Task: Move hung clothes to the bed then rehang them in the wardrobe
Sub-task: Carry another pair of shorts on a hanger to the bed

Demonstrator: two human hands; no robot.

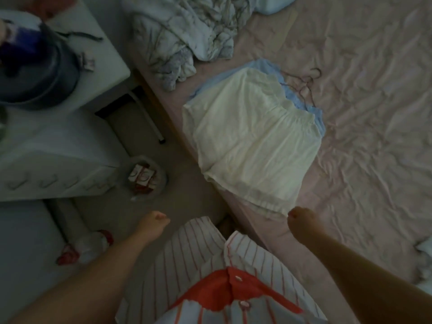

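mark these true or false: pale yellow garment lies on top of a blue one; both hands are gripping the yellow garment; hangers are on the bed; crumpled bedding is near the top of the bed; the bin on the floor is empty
1. The pale yellow garment lies on top of the blue garment: true.
2. Both hands grip it: false. The left hand is over the floor, holding nothing; the right hand is at the hem, grip unclear.
3. Hangers lie on the bed: true.
4. Crumpled bedding lies at the top: true.
5. The bin is empty: false. It holds red and white packaging.

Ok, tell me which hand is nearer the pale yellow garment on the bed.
Right. The right hand is at the pale yellow garment's lower hem, while the left hand hangs over the floor, well clear.
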